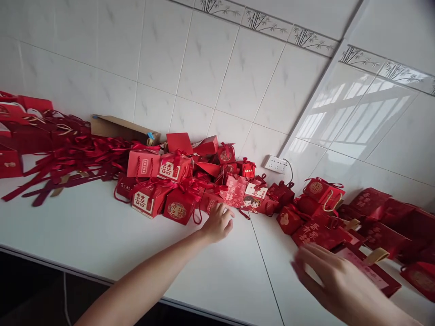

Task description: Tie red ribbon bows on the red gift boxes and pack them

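Observation:
My left hand [219, 222] is over the white table, its loosely bent fingers apart and nothing visible in them. Just beyond it stand a pink-red gift box [234, 189] and a white-and-red gift box [255, 198] printed with a cartoon couple; I cannot tell whether my fingertips touch any box. At the lower right is my right hand [328, 276], slightly blurred, thumb and fingers apart with no object seen between them. Close beyond it lie a red gift box with pale lettering [311, 233] and a flat dark red box [390, 281] with a pink front.
Red ribbons [91, 156] are heaped on the white table [84, 231] at the left. An open cardboard box [118, 129] leans by the tiled wall. A power strip [275, 164] with a cable is at the wall. More red boxes [370, 203] crowd the right.

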Tool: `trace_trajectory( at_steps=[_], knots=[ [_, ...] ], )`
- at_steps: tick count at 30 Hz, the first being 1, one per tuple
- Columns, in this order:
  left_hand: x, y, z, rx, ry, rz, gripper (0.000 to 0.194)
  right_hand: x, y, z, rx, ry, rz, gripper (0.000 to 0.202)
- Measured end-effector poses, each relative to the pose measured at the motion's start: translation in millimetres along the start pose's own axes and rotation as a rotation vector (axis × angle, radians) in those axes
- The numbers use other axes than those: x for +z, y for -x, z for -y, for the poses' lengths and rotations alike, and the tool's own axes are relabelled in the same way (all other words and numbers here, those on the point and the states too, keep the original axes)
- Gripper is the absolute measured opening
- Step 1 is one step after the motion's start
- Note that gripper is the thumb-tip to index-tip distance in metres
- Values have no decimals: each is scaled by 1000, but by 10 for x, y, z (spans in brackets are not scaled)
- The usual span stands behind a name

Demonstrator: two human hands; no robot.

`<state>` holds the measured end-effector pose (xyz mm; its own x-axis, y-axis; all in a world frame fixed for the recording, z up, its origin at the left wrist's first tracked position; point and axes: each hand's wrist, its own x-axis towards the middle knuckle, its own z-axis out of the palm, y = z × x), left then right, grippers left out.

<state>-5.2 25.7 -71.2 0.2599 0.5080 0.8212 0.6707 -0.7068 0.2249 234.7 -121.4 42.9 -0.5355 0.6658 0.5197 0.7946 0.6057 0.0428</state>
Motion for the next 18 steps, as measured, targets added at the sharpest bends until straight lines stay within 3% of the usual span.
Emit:
trace_trajectory(
  at_steps=[2,5,6,8,10,14,18],
  knots=[
    [-21,-22,28,-53,-1,-4,18,356,-468,50,17,-75,102,18],
    [-78,-49,80,-192,-40,-48,28,1071,-1009,55,216,-213,86,14],
    [-101,-53,97,-244,-68,-51,31,1316,-1143,46,307,-310,30,10],
    [-143,-53,125,-327,-130,-24,37,1749,-1360,35,468,-585,-161,26],
    [-167,-46,142,-368,-176,22,40,2061,-1523,38,498,-683,-220,45],
    [-133,-36,178,-399,-155,8,43,2317,-1633,-1,513,-868,-237,47],
    [-25,-49,259,-400,18,-164,38,2299,-1401,-220,570,-994,-287,41]
  ],
)
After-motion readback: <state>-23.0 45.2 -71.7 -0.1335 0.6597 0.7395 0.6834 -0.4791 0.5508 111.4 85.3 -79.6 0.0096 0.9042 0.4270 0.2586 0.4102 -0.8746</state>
